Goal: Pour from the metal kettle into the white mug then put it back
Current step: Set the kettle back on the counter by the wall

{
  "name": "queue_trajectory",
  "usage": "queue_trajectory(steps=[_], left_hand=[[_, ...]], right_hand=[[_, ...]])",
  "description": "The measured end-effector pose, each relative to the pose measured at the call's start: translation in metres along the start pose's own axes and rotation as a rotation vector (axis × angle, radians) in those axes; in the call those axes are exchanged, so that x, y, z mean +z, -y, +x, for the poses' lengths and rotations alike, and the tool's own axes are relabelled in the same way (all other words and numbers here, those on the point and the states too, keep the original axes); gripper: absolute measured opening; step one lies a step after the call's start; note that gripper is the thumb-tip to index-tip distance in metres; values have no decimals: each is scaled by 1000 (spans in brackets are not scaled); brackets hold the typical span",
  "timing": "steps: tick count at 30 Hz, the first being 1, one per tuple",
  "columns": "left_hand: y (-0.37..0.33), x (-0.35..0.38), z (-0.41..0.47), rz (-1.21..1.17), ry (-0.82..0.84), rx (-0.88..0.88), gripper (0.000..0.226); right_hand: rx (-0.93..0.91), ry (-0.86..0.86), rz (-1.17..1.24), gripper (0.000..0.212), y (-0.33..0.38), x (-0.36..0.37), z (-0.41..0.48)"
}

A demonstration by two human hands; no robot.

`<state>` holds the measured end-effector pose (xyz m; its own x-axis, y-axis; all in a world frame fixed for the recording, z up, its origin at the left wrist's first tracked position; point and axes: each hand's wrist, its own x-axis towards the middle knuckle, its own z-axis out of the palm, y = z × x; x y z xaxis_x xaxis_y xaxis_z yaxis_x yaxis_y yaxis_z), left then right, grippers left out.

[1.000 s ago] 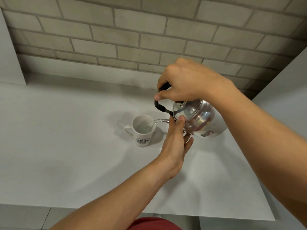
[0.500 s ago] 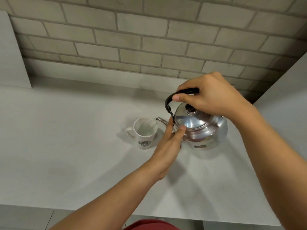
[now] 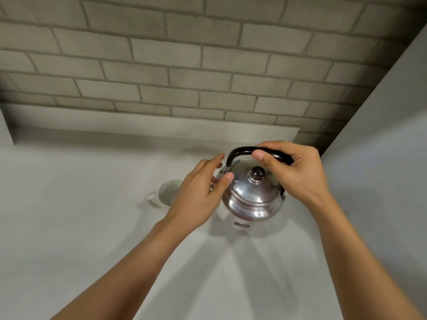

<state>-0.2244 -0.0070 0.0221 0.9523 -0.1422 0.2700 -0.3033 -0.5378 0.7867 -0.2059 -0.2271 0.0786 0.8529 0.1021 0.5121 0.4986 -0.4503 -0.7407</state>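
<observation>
The shiny metal kettle (image 3: 251, 199) stands upright on the white counter (image 3: 69, 227), its black handle arched over the lid. My right hand (image 3: 293, 172) is closed around that handle from the right. My left hand (image 3: 201, 192) rests against the kettle's left side with fingers spread, thumb near the lid rim, covering the spout. The white mug (image 3: 165, 192) stands just left of the kettle, its handle pointing left; my left hand hides its right half.
A grey brick wall (image 3: 184, 65) rises behind the counter above a low white ledge (image 3: 138, 122). A white side panel (image 3: 381, 158) closes the right side, close to the kettle. Another white panel edge shows at far left.
The kettle went from tilted over the mug, spout in it, to upright on the counter further right. My left hand opened along its side. The view shifted downward.
</observation>
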Motion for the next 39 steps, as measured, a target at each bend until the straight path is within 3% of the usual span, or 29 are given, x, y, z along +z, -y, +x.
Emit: queue_trajectory(steps=[4, 10, 15, 18, 20, 25, 30, 39], left_hand=[[-7, 12, 7, -18, -14, 42, 33], [-2, 31, 15, 111, -75, -43, 23], [-2, 37, 49, 196, -163, -71, 26], [5, 31, 58, 160, -186, -93, 23], [8, 26, 70, 132, -207, -102, 20], [22, 15, 130, 136, -174, -75, 15], [48, 25, 182, 78, -146, -143, 20], [98, 47, 229, 74, -2, -354, 21]], right_hand=[[15, 13, 55, 11, -11, -6, -4], [61, 126, 69, 15, -32, -10, -4], [62, 150, 129, 44, -63, -20, 21], [101, 138, 7, 60, -85, -17, 23], [160, 148, -65, 55, -105, -16, 27], [150, 132, -34, 13, -141, 5, 64], [229, 25, -116, 14, -181, 36, 107], [410, 128, -149, 24, -240, 71, 136]])
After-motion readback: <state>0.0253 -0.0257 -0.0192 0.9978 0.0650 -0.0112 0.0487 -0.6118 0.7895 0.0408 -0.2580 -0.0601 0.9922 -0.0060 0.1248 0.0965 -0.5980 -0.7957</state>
